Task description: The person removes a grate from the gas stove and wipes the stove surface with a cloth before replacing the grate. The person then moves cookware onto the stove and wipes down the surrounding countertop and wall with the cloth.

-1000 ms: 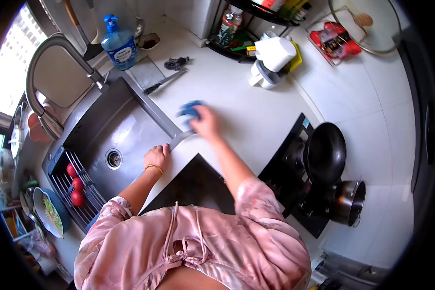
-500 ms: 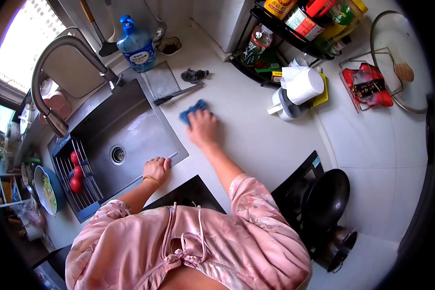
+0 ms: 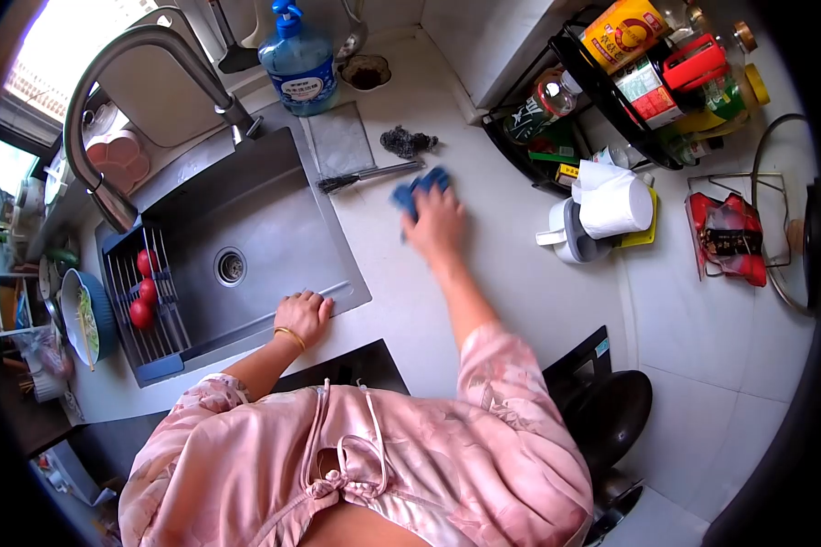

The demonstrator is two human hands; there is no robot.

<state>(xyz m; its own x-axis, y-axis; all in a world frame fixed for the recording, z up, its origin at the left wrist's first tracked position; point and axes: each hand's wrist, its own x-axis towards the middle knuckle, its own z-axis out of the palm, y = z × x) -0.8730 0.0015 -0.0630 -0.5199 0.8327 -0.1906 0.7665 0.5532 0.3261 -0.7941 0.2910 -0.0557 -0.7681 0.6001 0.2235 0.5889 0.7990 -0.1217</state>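
My right hand (image 3: 436, 226) presses a blue cloth (image 3: 420, 192) against the white countertop (image 3: 397, 314), to the right of the sink. Just beyond the cloth lie a thin dark-bristled brush (image 3: 369, 174) and a dark scouring ball (image 3: 408, 141). My left hand (image 3: 303, 317) rests on the near edge of the sink (image 3: 274, 228), a bracelet at its wrist; its fingers lie flat and it holds nothing.
A blue soap bottle (image 3: 299, 73) stands behind the sink, beside the faucet (image 3: 146, 36). Red fruits (image 3: 142, 314) sit in the rack at left. Right are a paper roll (image 3: 616, 201), a bottle shelf (image 3: 602, 82) and a black pan (image 3: 616, 415).
The view has shifted, so the counter items appear further right and the pan lower. My right hand has moved with the cloth closer to the brush and scouring ball. My left hand stays at the sink edge.
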